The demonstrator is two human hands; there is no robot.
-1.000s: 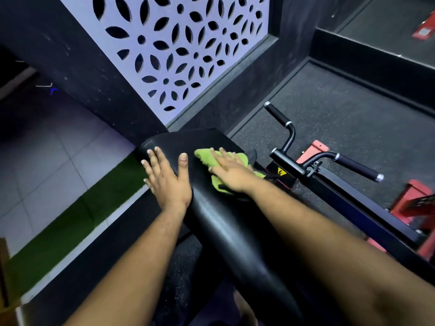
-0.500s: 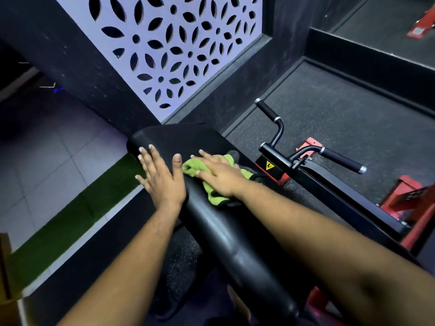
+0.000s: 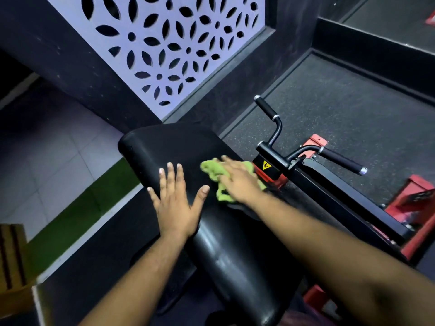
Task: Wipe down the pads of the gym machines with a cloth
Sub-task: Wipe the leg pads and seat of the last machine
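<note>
- Pressing my right hand (image 3: pixel 237 181) flat, fingers extended, I pin the crumpled lime-green cloth (image 3: pixel 213 171) onto the long black vinyl pad (image 3: pixel 169 147), near its right edge.
- My left hand (image 3: pixel 175 205) lies open, fingers spread, on the pad's left edge, holding nothing.
- Right of the pad stand black rubber-gripped handles (image 3: pixel 339 160); beyond its far end, bare speckled rubber floor (image 3: pixel 341 102).

A long black padded pad (image 3: pixel 219 231) with a glossy, rounded surface runs diagonally from the middle of the frame down toward the lower centre. A crumpled lime-green cloth (image 3: pixel 211 171) lies on its upper right part, bunched and partly covered, near the pad's right edge at the frame's centre.
</note>
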